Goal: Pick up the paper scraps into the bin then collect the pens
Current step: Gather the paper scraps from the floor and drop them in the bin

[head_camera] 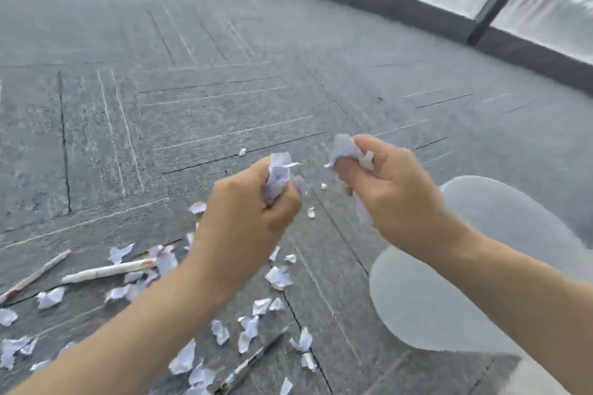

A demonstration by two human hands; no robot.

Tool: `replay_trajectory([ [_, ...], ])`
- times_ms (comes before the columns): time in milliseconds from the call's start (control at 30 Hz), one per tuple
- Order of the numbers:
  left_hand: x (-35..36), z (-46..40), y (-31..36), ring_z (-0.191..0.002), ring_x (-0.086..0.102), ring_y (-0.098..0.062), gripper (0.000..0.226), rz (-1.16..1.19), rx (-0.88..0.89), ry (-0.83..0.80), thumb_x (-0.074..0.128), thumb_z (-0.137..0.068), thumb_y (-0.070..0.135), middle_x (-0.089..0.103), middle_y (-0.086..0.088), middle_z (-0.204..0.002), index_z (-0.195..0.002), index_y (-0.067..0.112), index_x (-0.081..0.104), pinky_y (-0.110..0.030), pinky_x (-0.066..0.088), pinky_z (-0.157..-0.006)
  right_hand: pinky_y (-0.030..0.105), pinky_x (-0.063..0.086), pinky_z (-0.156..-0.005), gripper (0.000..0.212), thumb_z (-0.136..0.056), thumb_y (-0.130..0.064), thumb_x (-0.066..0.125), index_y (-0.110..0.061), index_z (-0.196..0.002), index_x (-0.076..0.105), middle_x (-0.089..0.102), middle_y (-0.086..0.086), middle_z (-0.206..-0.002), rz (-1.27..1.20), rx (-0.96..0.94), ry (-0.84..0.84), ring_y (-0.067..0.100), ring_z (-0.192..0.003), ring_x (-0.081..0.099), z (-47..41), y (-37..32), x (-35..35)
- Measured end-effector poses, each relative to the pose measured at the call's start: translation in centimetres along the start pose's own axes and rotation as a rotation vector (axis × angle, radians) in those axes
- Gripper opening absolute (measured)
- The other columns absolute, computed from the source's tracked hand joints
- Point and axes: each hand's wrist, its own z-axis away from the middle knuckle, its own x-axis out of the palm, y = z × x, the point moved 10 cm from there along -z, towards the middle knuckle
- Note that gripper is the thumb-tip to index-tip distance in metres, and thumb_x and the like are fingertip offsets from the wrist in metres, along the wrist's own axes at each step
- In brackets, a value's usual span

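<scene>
Both the left hand (pixel 253 199) and right hand (pixel 382 183) are fisted around crumpled white paper scraps (pixel 278 176) beside the translucent white plastic bin (pixel 449 292), while many scraps and three white pens (pixel 109 271) remain on the grey carpet floor (pixel 224 74).

Left hand (pixel 253 202) fisted; right hand (pixel 385 189) fisted; forearms bare.

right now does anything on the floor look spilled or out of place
Yes. Torn paper scraps are scattered over the grey carpet at lower left, with pens lying among them. Both hands grip crumpled paper.
</scene>
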Motion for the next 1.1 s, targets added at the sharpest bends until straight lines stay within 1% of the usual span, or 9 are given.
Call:
replay_trajectory([
  [133,10.4,-4.9,8.7,-0.045,0.029,-0.011,0.042,0.088,0.096,-0.119,0.057,-0.085,0.022,0.034,0.007,-0.043,-0.054,0.026,0.03,-0.018,0.024,-0.043,0.024,0.025,-0.045,0.035,-0.096,-0.025,0.055,-0.007,-0.07,0.04,0.032,-0.007,-0.047,-0.037,0.129,0.414,0.011,-0.039,0.029,2.7,3.9,-14.2],
  [267,23.1,-5.6,12.2,-0.053,0.046,-0.019,0.025,0.144,-0.001,-0.354,0.049,-0.08,0.029,0.057,0.001,-0.057,-0.059,0.018,0.04,-0.023,0.031,-0.046,0.025,0.028,-0.046,0.035,-0.092,-0.032,0.053,-0.015,-0.063,0.045,0.038,-0.007,-0.044,0.061,0.364,0.537,0.012,-0.037,0.033,6.5,11.4,-20.8],
  [400,32.1,-3.0,10.8,-0.061,0.059,-0.026,0.025,-0.005,-0.146,-0.659,0.053,-0.079,0.036,0.067,-0.003,-0.074,-0.084,0.015,0.065,-0.033,0.05,-0.055,0.029,0.035,-0.05,0.04,-0.098,-0.034,0.044,-0.019,-0.061,0.043,0.047,-0.005,-0.055,0.389,0.585,0.35,0.021,-0.056,0.049,9.6,17.8,-21.4],
  [467,34.6,-0.7,10.1,-0.066,0.055,-0.022,0.031,-0.197,-0.16,-0.861,0.055,-0.084,0.038,0.064,-0.003,-0.078,-0.101,0.014,0.065,-0.029,0.042,-0.054,0.031,0.038,-0.057,0.028,-0.095,-0.028,0.043,-0.021,-0.069,0.048,0.054,0.0,-0.072,0.598,0.706,0.173,0.028,-0.073,0.055,11.0,20.2,-21.0],
  [567,35.6,0.6,10.2,-0.084,0.058,-0.032,0.033,-0.381,-0.113,-0.98,0.047,-0.09,0.038,0.062,-0.009,-0.085,-0.094,0.008,0.06,-0.027,0.032,-0.05,0.035,0.047,-0.075,0.016,-0.092,-0.019,0.042,-0.019,-0.093,0.058,0.06,0.004,-0.101,0.703,0.795,0.049,0.03,-0.097,0.056,12.0,21.0,-21.4],
  [667,33.8,-1.2,11.5,-0.085,0.058,-0.036,0.027,-0.282,-0.028,-0.884,0.04,-0.092,0.018,0.062,-0.014,-0.082,-0.086,0.009,0.065,-0.031,0.04,-0.056,0.033,0.043,-0.096,0.035,-0.093,-0.017,0.043,-0.021,-0.125,0.057,0.058,0.0,-0.132,0.707,0.707,0.222,0.023,-0.119,0.053,10.5,17.7,-23.0],
  [800,24.1,-4.8,10.7,-0.084,0.064,-0.013,0.029,-0.004,0.092,-0.489,0.044,-0.091,0.01,0.07,0.003,-0.092,-0.099,0.016,0.071,-0.027,0.051,-0.078,0.027,0.046,-0.075,0.024,-0.092,-0.015,0.049,-0.029,-0.102,0.065,0.069,-0.013,-0.098,0.523,0.323,0.4,0.009,-0.09,0.063,6.8,10.0,-20.2],
  [1000,8.1,-1.9,-2.6,-0.07,0.054,0.0,0.023,-0.24,0.039,-0.221,0.048,-0.088,0.006,0.064,0.006,-0.081,-0.092,0.012,0.07,-0.014,0.039,-0.066,0.021,0.039,-0.056,0.018,-0.092,-0.015,0.053,-0.026,-0.093,0.066,0.06,-0.016,-0.072,0.323,-0.047,0.052,-0.002,-0.059,0.051,1.7,3.8,-2.5],
  [1100,1.3,3.2,-11.7,-0.081,0.06,-0.014,0.025,-0.432,-0.125,-0.175,0.044,-0.086,0.013,0.064,0.001,-0.086,-0.091,0.013,0.068,-0.027,0.045,-0.074,0.034,0.048,-0.071,0.019,-0.095,-0.016,0.048,-0.023,-0.104,0.064,0.062,-0.009,-0.093,0.389,-0.139,-0.257,0.004,-0.079,0.056,0.8,5.2,9.1],
])
